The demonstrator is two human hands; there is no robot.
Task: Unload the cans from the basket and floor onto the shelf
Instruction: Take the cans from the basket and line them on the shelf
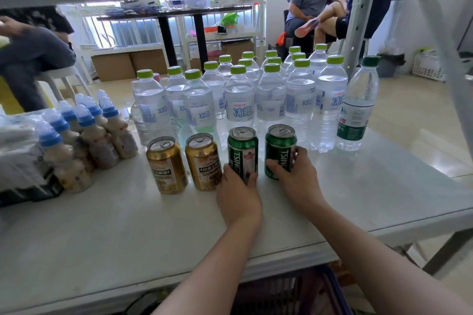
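Observation:
Two gold cans [167,163] [203,161] and two green cans stand upright in a row on the white shelf [128,238]. My left hand [239,194] is wrapped around the lower part of the left green can [243,147]. My right hand [294,176] grips the right green can [280,146] from the front and right side. Both green cans rest on the shelf surface. A dark blue basket [330,279] shows below the shelf's front edge; what it contains is hidden.
Several clear water bottles with green caps [239,100] stand behind the cans. Small milky bottles with blue caps [84,135] crowd the left, next to plastic-wrapped packs [18,158]. A grey shelf upright [435,33] rises at right. People sit in the background.

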